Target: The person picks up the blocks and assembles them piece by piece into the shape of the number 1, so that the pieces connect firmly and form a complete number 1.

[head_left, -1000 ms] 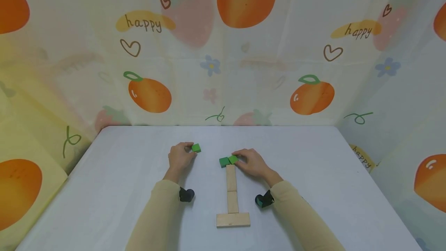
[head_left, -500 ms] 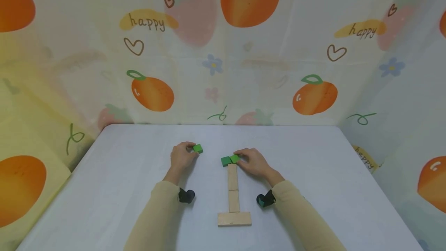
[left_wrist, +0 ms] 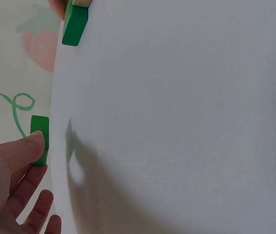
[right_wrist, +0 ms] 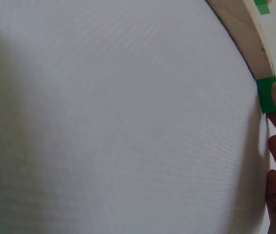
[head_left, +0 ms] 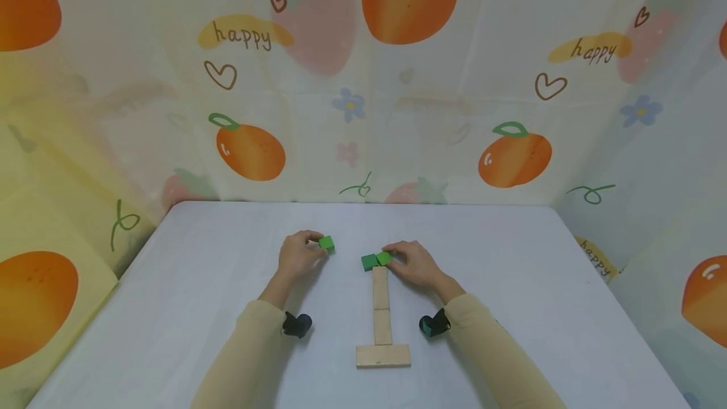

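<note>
My left hand [head_left: 296,255] pinches a light green block [head_left: 326,243] between thumb and forefinger, raised off the table in the left wrist view. With thumb and forefinger, my right hand [head_left: 416,264] grips another light green block [head_left: 384,259], which sits at the far end of a line of wooden blocks. Beside it on the left lies a darker green block [head_left: 369,262]. Two plain wooden blocks, the far one [head_left: 380,288] and the near one [head_left: 383,327], run end to end toward me. Their near end meets a wooden block lying crosswise [head_left: 383,356].
All of this is on a white table [head_left: 170,333]. Behind it hangs a cloth [head_left: 397,144] printed with fruit, and the cloth also covers both sides. A black wrist camera [head_left: 297,325] is strapped to the left wrist, and another [head_left: 434,324] to the right.
My left hand has moved slightly right with its green block, toward the other green blocks. My right hand keeps its grip on its block. The whole view has shifted slightly.
</note>
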The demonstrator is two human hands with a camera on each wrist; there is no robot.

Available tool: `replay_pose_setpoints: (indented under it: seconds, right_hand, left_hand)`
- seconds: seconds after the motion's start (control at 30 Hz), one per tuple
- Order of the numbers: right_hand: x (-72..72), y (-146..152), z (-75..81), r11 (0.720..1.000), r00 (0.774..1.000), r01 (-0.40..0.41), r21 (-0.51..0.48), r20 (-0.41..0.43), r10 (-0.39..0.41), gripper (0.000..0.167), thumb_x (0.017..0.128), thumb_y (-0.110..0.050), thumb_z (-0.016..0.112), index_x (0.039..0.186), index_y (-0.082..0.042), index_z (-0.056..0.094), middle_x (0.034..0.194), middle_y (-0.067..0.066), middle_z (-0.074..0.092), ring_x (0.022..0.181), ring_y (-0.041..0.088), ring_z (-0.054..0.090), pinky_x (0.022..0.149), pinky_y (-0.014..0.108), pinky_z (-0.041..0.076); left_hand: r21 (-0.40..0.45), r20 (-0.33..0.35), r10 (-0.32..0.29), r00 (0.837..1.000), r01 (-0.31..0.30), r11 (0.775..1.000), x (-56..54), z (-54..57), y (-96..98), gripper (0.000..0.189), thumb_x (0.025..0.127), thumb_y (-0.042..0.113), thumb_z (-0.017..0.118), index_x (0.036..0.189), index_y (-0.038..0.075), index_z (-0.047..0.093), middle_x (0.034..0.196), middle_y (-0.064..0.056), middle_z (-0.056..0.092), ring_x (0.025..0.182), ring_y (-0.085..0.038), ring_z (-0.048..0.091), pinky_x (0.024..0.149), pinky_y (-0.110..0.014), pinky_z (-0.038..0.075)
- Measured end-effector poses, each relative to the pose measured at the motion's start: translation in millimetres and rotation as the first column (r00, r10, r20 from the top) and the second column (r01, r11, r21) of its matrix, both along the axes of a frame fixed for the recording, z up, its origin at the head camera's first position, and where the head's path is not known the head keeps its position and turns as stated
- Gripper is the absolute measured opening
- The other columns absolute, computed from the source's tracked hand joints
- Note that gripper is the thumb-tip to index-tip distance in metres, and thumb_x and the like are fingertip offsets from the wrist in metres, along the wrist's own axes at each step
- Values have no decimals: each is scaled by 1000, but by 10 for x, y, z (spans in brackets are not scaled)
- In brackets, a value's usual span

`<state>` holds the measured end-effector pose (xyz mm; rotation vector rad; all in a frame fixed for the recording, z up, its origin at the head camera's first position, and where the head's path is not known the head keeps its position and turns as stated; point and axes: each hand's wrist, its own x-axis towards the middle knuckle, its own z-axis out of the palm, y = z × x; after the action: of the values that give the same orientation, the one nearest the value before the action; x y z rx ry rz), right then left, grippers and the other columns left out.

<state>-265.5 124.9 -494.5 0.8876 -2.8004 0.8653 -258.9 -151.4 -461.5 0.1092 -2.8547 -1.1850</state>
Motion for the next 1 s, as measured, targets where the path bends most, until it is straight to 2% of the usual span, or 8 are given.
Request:
replay_pose_setpoints:
  seconds: [0.37, 0.5, 0.6, 0.73, 0.83, 1.0]
  right_hand:
    - [-4, -6, 12, 1000, 1000, 7, 5, 12, -7, 31, 86, -20, 63, 115, -9, 62, 115, 6, 64, 109, 24, 56, 94, 40, 40]
    - [-2, -11, 19, 1000, 1000, 3, 0, 7, -3, 30, 86, -20, 63, 114, -9, 63, 114, 6, 64, 109, 24, 56, 94, 40, 40]
    - [2, -12, 20, 1000, 1000, -2, -5, -1, 2, 30, 85, -19, 63, 113, -9, 63, 114, 6, 64, 109, 24, 56, 94, 40, 40]
    - [1, -9, 12, 1000, 1000, -3, -8, 0, 3, 30, 85, -19, 64, 113, -9, 63, 114, 6, 64, 109, 23, 56, 94, 40, 40]
    - [1, -8, 7, 1000, 1000, 1, -13, 11, -1, 31, 85, -19, 64, 114, -9, 63, 114, 6, 64, 109, 24, 56, 94, 40, 39]
    - [-1, -10, -5, 1000, 1000, 19, -4, 16, -19, 30, 85, -20, 64, 114, -10, 63, 114, 5, 64, 109, 23, 56, 94, 40, 39]
  left_hand:
    - [1, 0, -43, 999, 43, 999, 97, 47, 55, 31, 74, 12, 70, 104, 7, 67, 107, -11, 65, 105, -32, 53, 86, -44, 41]
    - [-15, -32, -56, 998, 56, 998, 140, 47, 110, 28, 72, 10, 69, 100, 6, 68, 101, -11, 66, 101, -32, 55, 83, -42, 43]
    - [-26, -24, -68, 997, 67, 997, 153, 35, 154, 27, 72, 10, 70, 99, 6, 67, 100, -10, 66, 101, -31, 55, 83, -42, 43]
    - [-26, 21, -93, 995, 93, 995, 176, 25, 207, 28, 73, 13, 71, 100, 8, 67, 101, -8, 66, 103, -29, 55, 86, -43, 42]
    - [-31, 28, -124, 992, 125, 992, 206, 9, 246, 28, 72, 13, 72, 99, 9, 66, 99, -7, 65, 101, -28, 56, 85, -42, 43]
    - [-23, 36, -174, 984, 175, 984, 245, -25, 316, 28, 71, 13, 74, 97, 9, 66, 93, -5, 65, 88, -22, 57, 76, -37, 45]
